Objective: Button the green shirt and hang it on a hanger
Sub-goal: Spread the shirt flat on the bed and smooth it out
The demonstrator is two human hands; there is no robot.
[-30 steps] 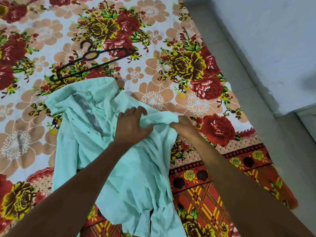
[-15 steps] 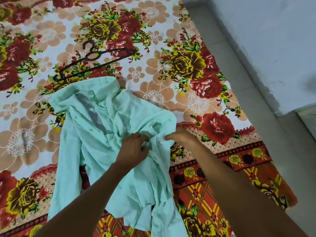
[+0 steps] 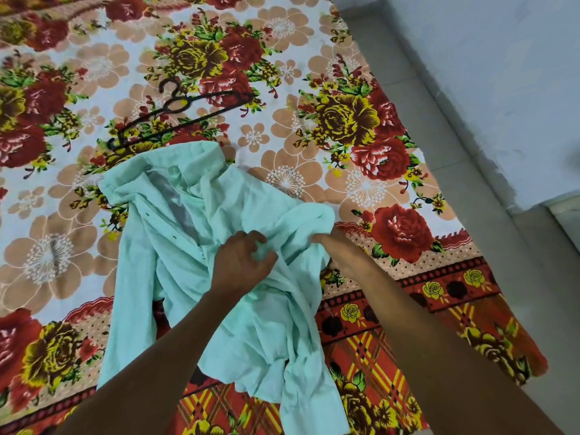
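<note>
Green shirt (image 3: 188, 246): crumpled, unbuttoned, near the bed's right edge on the floral bedsheet (image 3: 314, 73).
Hanger (image 3: 175, 117): dark, just beyond the collar.
Left hand (image 3: 241, 265): fingers curled, gripping shirt fabric.
Right hand (image 3: 339, 249): pinching the shirt's edge.

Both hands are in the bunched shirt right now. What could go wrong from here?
1. The shirt lies crumpled with its front twisted, so buttons may meet the wrong holes.
2. The left hand and right hand grip cloth near the bed edge; it may slide off.
3. The hanger could get buried.
</note>
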